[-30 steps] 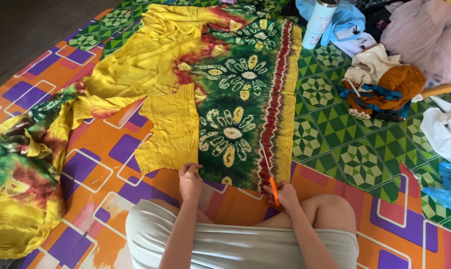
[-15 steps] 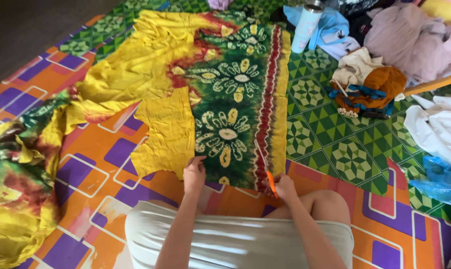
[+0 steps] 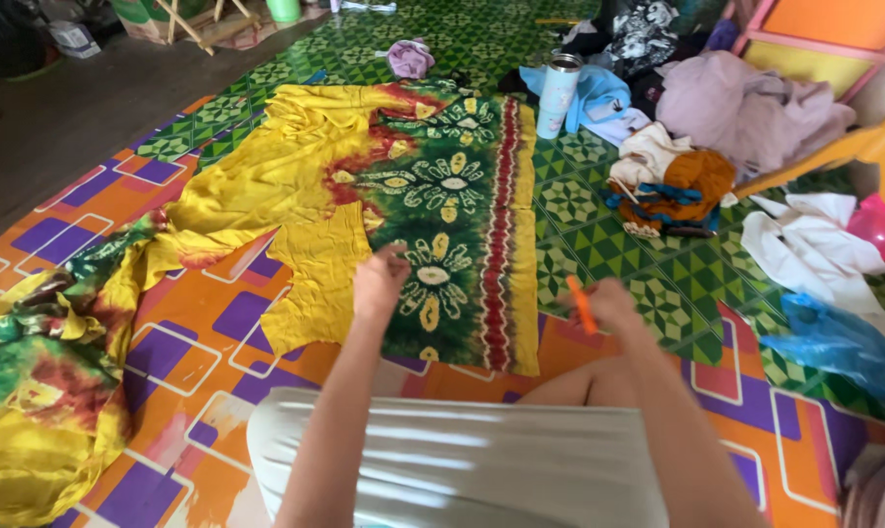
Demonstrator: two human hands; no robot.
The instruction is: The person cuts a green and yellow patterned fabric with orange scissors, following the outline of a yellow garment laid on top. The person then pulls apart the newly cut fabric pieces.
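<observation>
Cloth (image 3: 432,210), thin tie-dyed yellow and green, lies spread flat on the floor mat (image 3: 657,264); looks light, limp, quick to wrinkle, best pinched at an edge. Left hand (image 3: 379,282) hovers loosely curled, empty. Right hand (image 3: 613,305) closed around orange-handled scissors (image 3: 581,303).

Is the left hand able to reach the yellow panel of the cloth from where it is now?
Probably yes. The left hand is raised just over the cloth, right beside the yellow panel, and nothing lies between them. The right hand holds the orange-handled tool off to the other side.
</observation>
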